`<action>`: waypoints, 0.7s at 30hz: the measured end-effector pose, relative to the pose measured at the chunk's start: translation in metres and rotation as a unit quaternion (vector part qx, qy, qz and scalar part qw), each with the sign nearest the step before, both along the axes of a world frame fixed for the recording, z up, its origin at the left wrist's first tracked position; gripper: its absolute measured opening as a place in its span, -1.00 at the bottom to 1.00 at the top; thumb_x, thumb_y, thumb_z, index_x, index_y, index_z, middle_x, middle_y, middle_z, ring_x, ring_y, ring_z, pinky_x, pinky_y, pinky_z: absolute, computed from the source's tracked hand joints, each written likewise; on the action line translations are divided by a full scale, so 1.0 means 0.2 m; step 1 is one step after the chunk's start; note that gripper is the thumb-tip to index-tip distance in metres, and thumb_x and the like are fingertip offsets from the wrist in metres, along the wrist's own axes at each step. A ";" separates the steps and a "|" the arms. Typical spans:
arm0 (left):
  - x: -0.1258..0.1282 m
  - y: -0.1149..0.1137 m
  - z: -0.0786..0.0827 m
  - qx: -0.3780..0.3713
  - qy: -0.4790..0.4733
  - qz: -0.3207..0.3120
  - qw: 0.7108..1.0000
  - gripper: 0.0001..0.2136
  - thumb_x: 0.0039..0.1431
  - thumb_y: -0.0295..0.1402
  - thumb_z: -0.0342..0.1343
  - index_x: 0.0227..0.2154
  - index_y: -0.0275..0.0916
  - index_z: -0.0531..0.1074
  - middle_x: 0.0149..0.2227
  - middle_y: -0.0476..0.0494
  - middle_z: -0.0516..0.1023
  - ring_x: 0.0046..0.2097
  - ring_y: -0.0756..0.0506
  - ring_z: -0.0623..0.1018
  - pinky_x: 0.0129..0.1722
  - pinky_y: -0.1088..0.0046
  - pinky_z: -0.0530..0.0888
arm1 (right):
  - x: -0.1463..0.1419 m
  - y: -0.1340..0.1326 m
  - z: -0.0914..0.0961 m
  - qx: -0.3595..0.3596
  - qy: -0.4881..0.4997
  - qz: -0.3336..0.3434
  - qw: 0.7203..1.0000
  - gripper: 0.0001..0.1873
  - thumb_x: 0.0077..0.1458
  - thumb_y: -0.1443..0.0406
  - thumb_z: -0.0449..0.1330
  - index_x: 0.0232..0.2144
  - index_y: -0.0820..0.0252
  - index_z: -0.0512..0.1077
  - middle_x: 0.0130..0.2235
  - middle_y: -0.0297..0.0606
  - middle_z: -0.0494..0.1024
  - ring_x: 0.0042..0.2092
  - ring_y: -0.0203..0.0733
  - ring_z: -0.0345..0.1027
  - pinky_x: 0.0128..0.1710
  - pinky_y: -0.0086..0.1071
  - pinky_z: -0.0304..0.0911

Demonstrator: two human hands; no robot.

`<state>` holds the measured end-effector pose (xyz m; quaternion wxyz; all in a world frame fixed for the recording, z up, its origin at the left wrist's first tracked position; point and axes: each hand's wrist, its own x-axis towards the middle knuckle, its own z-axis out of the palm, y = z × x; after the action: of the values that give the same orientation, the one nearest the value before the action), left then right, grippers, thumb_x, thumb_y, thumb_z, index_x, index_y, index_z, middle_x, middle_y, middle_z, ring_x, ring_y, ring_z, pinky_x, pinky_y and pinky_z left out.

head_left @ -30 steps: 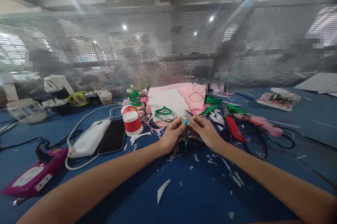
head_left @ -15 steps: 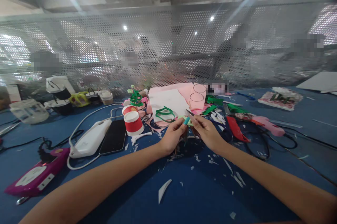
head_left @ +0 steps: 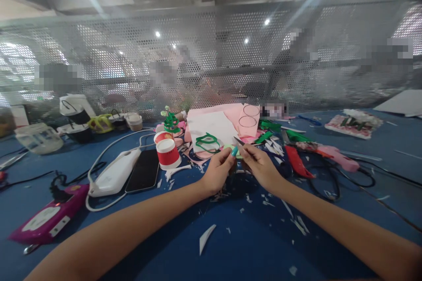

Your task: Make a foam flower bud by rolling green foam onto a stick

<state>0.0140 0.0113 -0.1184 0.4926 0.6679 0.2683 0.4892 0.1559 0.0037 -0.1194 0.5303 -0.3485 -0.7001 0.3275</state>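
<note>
My left hand is closed, with its teal-nailed thumb pressed against the fingers on a small piece of light green paper. Close beside it, my right hand pinches a pointed dark metal blade; its tip points up and left. The blade's lower part is hidden by the fingers, so I cannot tell its full shape. Just beyond my hands lie a white sheet, a looped green strip and pink paper with two drawn circles.
Left of my hands stand red-and-white paper cups, a black phone, a white power bank and a purple power strip. A pink glue gun and red-handled tool lie right. Paper scraps litter the blue table.
Both hands stay close together in nearly the same pose. The whole view has shifted very slightly; nothing has been taken up or let go.
</note>
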 end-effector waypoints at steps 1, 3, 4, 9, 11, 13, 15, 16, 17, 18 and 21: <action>0.00 0.00 0.00 0.002 0.000 0.002 1.000 -0.67 0.04 -0.08 0.02 -0.55 -0.28 0.27 -0.62 0.08 0.14 -0.55 0.09 0.12 -0.57 0.55 0.09 | 0.00 0.00 0.00 0.000 0.000 0.001 1.000 -0.66 0.12 0.06 -0.01 -0.52 0.17 0.23 -0.62 -0.46 0.12 -0.58 -0.37 -0.01 -0.58 -0.46 -0.04; 0.00 0.00 0.00 0.004 0.005 0.006 1.000 -0.66 0.03 -0.07 0.02 -0.56 -0.28 0.26 -0.61 0.08 0.14 -0.54 0.09 0.12 -0.56 0.54 0.09 | 0.00 0.00 0.00 0.001 0.001 0.001 1.000 -0.66 0.12 0.06 -0.01 -0.52 0.17 0.22 -0.63 -0.46 0.11 -0.58 -0.37 -0.02 -0.58 -0.46 -0.04; 0.00 0.00 0.00 0.007 0.009 0.009 1.000 -0.66 0.03 -0.06 0.02 -0.57 -0.28 0.26 -0.61 0.07 0.14 -0.54 0.09 0.12 -0.56 0.54 0.09 | 0.00 -0.01 0.01 0.001 0.002 0.001 1.000 -0.66 0.12 0.06 -0.01 -0.53 0.17 0.21 -0.63 -0.46 0.11 -0.59 -0.37 -0.03 -0.58 -0.46 -0.04; -0.01 0.00 0.00 0.019 0.024 0.019 0.999 -0.66 0.02 -0.05 0.03 -0.58 -0.27 0.26 -0.61 0.05 0.12 -0.51 0.06 0.14 -0.54 0.53 0.10 | -0.01 -0.02 0.01 -0.002 0.007 -0.002 1.000 -0.67 0.13 0.06 -0.03 -0.53 0.16 0.19 -0.64 -0.47 0.10 -0.60 -0.37 -0.03 -0.59 -0.45 -0.04; -0.01 0.00 0.00 0.026 0.026 0.023 0.999 -0.67 0.03 -0.07 0.02 -0.57 -0.26 0.27 -0.61 0.05 0.12 -0.51 0.05 0.14 -0.53 0.53 0.12 | -0.01 -0.03 0.01 -0.001 0.009 -0.001 1.000 -0.68 0.14 0.07 -0.03 -0.53 0.15 0.18 -0.64 -0.47 0.11 -0.60 -0.37 -0.03 -0.59 -0.45 -0.04; -0.01 -0.01 0.00 0.036 0.025 0.027 0.999 -0.68 0.05 -0.08 0.01 -0.56 -0.27 0.27 -0.59 0.05 0.14 -0.50 0.06 0.14 -0.51 0.53 0.12 | -0.02 -0.03 0.01 0.001 0.012 -0.004 1.000 -0.68 0.14 0.08 -0.04 -0.53 0.14 0.17 -0.64 -0.47 0.11 -0.60 -0.37 -0.03 -0.59 -0.46 -0.04; 0.00 -0.01 0.00 0.043 0.025 0.030 0.998 -0.69 0.07 -0.10 -0.01 -0.55 -0.27 0.26 -0.58 0.06 0.15 -0.51 0.07 0.13 -0.51 0.53 0.12 | -0.03 -0.03 0.00 0.002 0.015 -0.012 1.000 -0.67 0.15 0.07 -0.04 -0.53 0.14 0.16 -0.64 -0.47 0.11 -0.61 -0.37 -0.04 -0.60 -0.45 -0.05; 0.00 -0.01 0.00 0.043 0.027 0.029 0.998 -0.69 0.07 -0.10 -0.01 -0.54 -0.27 0.26 -0.58 0.06 0.14 -0.51 0.07 0.12 -0.52 0.53 0.11 | -0.03 -0.03 0.00 0.003 0.016 -0.017 1.000 -0.66 0.15 0.07 -0.05 -0.54 0.14 0.16 -0.64 -0.47 0.11 -0.61 -0.37 -0.04 -0.60 -0.45 -0.06; 0.00 -0.01 0.00 0.039 0.031 0.026 0.998 -0.69 0.08 -0.09 -0.02 -0.53 -0.27 0.25 -0.58 0.06 0.13 -0.52 0.08 0.11 -0.53 0.54 0.10 | -0.03 -0.03 0.00 0.003 0.017 -0.020 1.000 -0.66 0.14 0.06 -0.05 -0.54 0.14 0.16 -0.64 -0.47 0.10 -0.61 -0.37 -0.04 -0.60 -0.45 -0.06; 0.00 -0.01 0.00 0.035 0.033 0.022 0.999 -0.69 0.08 -0.09 -0.03 -0.53 -0.27 0.24 -0.59 0.07 0.12 -0.53 0.08 0.10 -0.55 0.54 0.09 | -0.04 -0.03 0.00 0.003 0.020 -0.023 1.000 -0.65 0.14 0.06 -0.05 -0.55 0.14 0.16 -0.65 -0.47 0.10 -0.61 -0.37 -0.04 -0.61 -0.45 -0.07; -0.01 -0.01 -0.01 0.028 0.038 0.010 0.999 -0.69 0.10 -0.09 -0.05 -0.51 -0.26 0.22 -0.61 0.09 0.08 -0.56 0.09 0.08 -0.58 0.54 0.05 | -0.04 -0.04 0.00 0.005 0.027 -0.035 0.999 -0.65 0.14 0.06 -0.05 -0.55 0.14 0.16 -0.64 -0.46 0.11 -0.61 -0.36 -0.03 -0.60 -0.45 -0.06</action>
<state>0.0126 0.0099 -0.1214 0.4583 0.6969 0.2798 0.4753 0.1477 -0.0035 -0.1200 0.5616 -0.3618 -0.6744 0.3144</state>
